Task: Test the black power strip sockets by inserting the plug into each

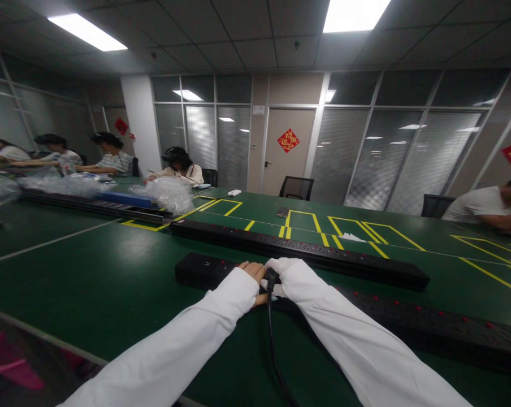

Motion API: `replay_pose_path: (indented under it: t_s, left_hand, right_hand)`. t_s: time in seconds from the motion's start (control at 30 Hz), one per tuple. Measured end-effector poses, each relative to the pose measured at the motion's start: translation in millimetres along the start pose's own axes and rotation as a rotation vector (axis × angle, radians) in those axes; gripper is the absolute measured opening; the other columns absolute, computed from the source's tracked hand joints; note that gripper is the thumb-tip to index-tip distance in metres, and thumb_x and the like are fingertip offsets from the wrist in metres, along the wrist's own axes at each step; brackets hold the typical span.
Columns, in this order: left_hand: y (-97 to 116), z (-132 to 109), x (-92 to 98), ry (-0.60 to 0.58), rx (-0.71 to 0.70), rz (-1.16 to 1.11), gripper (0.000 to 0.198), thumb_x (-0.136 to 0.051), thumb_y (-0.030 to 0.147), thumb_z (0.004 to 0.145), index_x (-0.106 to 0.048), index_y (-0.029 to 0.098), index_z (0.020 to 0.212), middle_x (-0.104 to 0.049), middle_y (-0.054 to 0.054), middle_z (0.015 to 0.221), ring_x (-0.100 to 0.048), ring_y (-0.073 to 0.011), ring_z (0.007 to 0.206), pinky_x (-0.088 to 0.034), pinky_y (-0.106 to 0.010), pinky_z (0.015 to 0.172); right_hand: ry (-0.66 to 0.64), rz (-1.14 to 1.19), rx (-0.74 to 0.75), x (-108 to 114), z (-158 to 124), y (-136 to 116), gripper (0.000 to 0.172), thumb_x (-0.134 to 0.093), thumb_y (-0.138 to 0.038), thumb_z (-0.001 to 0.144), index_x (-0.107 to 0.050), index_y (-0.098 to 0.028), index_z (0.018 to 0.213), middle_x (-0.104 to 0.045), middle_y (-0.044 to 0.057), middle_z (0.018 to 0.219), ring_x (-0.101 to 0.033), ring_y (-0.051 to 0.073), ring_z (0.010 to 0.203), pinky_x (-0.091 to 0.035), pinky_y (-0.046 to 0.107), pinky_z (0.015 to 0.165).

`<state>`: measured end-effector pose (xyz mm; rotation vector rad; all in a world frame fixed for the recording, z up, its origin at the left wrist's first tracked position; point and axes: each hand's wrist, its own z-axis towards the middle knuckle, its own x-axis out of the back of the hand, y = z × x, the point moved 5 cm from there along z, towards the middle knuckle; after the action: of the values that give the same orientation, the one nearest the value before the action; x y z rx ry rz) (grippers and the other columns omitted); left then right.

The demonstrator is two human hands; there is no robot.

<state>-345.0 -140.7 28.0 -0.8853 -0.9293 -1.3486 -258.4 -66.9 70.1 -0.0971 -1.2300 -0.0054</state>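
A long black power strip (pixel 408 316) with a row of red spots lies across the green table in front of me. My left hand (pixel 254 275) is wrapped over this strip, fingers on top and thumb on the near side. Beside it, my right hand (pixel 284 272), in a white glove, is closed around a black power plug (pixel 271 277) at the strip's upper side. From the plug, a black cable (pixel 271 339) hangs down toward me. Whether the plug's pins sit in a socket is hidden by my hands.
Behind lies a second black power strip (pixel 298 246). Yellow tape outlines (pixel 304 212) mark the green table (pixel 145 271). A phone (pixel 282 212), a white box (pixel 234 193) and crumpled plastic wrap (pixel 170 195) lie farther back. Several people sit around the table.
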Motion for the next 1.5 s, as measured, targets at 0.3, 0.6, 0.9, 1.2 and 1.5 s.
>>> replay_pose_path:
  t_s: [0.3, 0.6, 0.9, 1.2, 1.5]
  left_hand:
    - [0, 0, -0.5, -0.001, -0.010, -0.007, 0.050, -0.058, 0.049, 0.074, -0.049, 0.017, 0.110, -0.059, -0.010, 0.108, -0.052, -0.0274, 0.105, -0.035, -0.041, 0.095]
    - [0, 0, -0.9, 0.000, -0.014, 0.012, 0.050, -0.059, 0.049, 0.073, -0.050, 0.015, 0.110, -0.059, -0.010, 0.106, -0.052, -0.0274, 0.104, -0.036, -0.041, 0.094]
    - [-5, 2, -10.4, 0.013, -0.034, 0.031, 0.055, -0.058, 0.053, 0.072, -0.048, 0.014, 0.110, -0.059, -0.011, 0.106, -0.052, -0.0285, 0.104, -0.038, -0.043, 0.092]
    - [-7, 2, -13.1, 0.011, -0.041, 0.025, 0.056, -0.055, 0.055, 0.074, -0.048, 0.013, 0.111, -0.059, -0.011, 0.106, -0.052, -0.0282, 0.103, -0.036, -0.043, 0.093]
    - [-6, 2, -12.4, 0.021, -0.032, 0.020, 0.056, -0.056, 0.055, 0.073, -0.049, 0.014, 0.110, -0.059, -0.011, 0.105, -0.053, -0.0281, 0.102, -0.036, -0.042, 0.093]
  right_hand:
    - [-0.030, 0.006, -0.035, -3, 2, 1, 0.038, -0.049, -0.054, 0.079, -0.057, -0.021, 0.096, -0.058, 0.002, 0.079, -0.051, 0.013, 0.068, -0.033, 0.023, 0.061]
    - [-0.005, 0.019, -0.003, 1, 1, -1, 0.038, -0.047, -0.055, 0.080, -0.057, -0.021, 0.095, -0.058, 0.002, 0.079, -0.050, 0.013, 0.068, -0.033, 0.022, 0.062]
    - [-0.011, 0.009, -0.007, -2, 1, 0, 0.038, -0.047, -0.055, 0.080, -0.057, -0.021, 0.095, -0.058, 0.002, 0.079, -0.050, 0.013, 0.069, -0.033, 0.023, 0.062]
    - [-0.015, 0.007, -0.019, -1, 1, 0, 0.039, -0.047, -0.056, 0.079, -0.057, -0.021, 0.094, -0.058, 0.002, 0.078, -0.050, 0.014, 0.069, -0.032, 0.023, 0.061]
    - [-0.013, 0.004, -0.023, -1, 1, 0, 0.038, -0.047, -0.055, 0.079, -0.057, -0.021, 0.094, -0.058, 0.002, 0.079, -0.050, 0.013, 0.069, -0.032, 0.023, 0.062]
